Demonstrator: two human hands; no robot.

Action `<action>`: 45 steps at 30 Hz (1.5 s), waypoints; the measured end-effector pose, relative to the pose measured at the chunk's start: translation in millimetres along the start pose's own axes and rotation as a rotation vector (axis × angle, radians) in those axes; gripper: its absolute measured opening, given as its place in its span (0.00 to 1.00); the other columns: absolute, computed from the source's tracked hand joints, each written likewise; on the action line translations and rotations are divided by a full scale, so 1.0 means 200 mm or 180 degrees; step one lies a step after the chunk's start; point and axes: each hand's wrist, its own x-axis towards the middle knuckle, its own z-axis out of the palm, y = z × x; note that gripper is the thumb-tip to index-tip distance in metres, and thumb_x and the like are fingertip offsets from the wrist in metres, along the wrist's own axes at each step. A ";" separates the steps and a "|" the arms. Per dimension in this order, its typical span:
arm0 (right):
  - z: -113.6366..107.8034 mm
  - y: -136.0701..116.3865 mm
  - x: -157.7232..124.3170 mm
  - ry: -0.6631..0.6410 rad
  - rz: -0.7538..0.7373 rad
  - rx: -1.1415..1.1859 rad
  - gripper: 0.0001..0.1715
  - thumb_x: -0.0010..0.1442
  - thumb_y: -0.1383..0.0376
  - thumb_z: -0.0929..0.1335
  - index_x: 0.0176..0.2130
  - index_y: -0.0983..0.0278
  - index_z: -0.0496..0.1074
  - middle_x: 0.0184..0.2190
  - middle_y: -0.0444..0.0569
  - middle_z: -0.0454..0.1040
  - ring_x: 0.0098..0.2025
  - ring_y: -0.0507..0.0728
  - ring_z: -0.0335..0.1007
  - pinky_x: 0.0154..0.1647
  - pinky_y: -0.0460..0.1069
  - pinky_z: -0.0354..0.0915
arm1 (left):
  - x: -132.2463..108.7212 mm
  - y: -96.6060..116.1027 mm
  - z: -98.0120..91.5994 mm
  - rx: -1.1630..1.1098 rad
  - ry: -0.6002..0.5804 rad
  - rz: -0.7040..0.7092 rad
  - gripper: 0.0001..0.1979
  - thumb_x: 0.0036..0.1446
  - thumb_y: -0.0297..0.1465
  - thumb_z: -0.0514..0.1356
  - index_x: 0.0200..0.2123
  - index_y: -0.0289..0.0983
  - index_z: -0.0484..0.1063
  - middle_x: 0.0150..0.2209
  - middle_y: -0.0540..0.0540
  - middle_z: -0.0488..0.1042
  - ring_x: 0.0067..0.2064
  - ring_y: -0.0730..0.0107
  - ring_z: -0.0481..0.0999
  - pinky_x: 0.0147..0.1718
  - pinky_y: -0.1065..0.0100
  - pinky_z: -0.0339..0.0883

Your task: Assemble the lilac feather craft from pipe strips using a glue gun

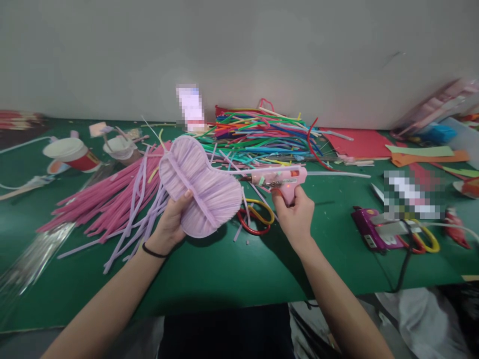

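My left hand [174,219] is closed on a lilac heart-like shape [209,194] wrapped in fuzzy pipe cleaners, its thumb pressing on the face near a raised lilac strip. A lilac pipe cleaner [228,172] runs off its upper edge to the right. In my right hand [297,214] is a pink hot glue gun [288,179], its nozzle pointing left at the shape's right edge. A glue stick [337,174] sticks out of the gun's back, and a small light glows on its handle. I cannot tell if the nozzle touches the shape. Below lie scissors [267,212] with red and yellow handles.
Pink pipe cleaners [101,199] and loose lilac ones [138,214] spread at the left, near paper cups [73,152]. A multicoloured pile [269,134] lies against the wall. Red paper [357,144] is at the back right, a purple power strip [374,229] with a cord at the right.
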 end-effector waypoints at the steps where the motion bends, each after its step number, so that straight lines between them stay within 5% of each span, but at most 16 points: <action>1: 0.00 0.00 0.00 -0.0009 0.0005 0.0003 0.20 0.53 0.59 0.68 0.22 0.58 0.53 0.14 0.35 0.53 0.19 0.48 0.47 0.19 0.46 0.47 | 0.00 0.00 0.00 -0.0011 -0.0004 0.0002 0.22 0.47 0.29 0.72 0.47 0.37 0.77 0.45 0.42 0.83 0.59 0.47 0.74 0.60 0.53 0.69; 20: 0.00 0.00 -0.01 -0.0257 0.0325 -0.0071 0.20 0.52 0.54 0.70 0.23 0.59 0.59 0.15 0.36 0.60 0.19 0.49 0.52 0.21 0.46 0.53 | 0.03 0.03 -0.02 -0.0309 0.0123 0.0082 0.14 0.56 0.28 0.66 0.47 0.37 0.78 0.45 0.46 0.84 0.58 0.56 0.76 0.59 0.59 0.69; 27: 0.08 0.11 0.09 -0.1028 0.0500 -0.1003 0.32 0.51 0.46 0.71 0.45 0.67 0.69 0.35 0.55 0.78 0.35 0.61 0.74 0.34 0.50 0.64 | 0.05 0.07 -0.03 -0.0378 0.0189 0.0249 0.12 0.57 0.29 0.65 0.46 0.37 0.78 0.45 0.46 0.84 0.58 0.55 0.76 0.59 0.57 0.69; 33: 0.15 0.06 0.19 -0.1652 0.0179 -0.2312 0.26 0.62 0.46 0.64 0.40 0.66 0.73 0.35 0.59 0.79 0.38 0.65 0.79 0.33 0.51 0.65 | 0.04 0.08 -0.03 -0.0325 0.0130 0.0445 0.15 0.52 0.29 0.69 0.45 0.37 0.78 0.49 0.45 0.82 0.59 0.52 0.74 0.60 0.55 0.69; 45: 0.19 0.03 0.18 -0.1612 -0.0001 -0.2977 0.34 0.65 0.45 0.64 0.45 0.74 0.74 0.39 0.66 0.78 0.43 0.70 0.78 0.38 0.54 0.69 | 0.05 0.11 -0.03 -0.0619 0.0349 0.0242 0.12 0.62 0.33 0.62 0.47 0.38 0.78 0.44 0.45 0.84 0.56 0.53 0.77 0.58 0.53 0.71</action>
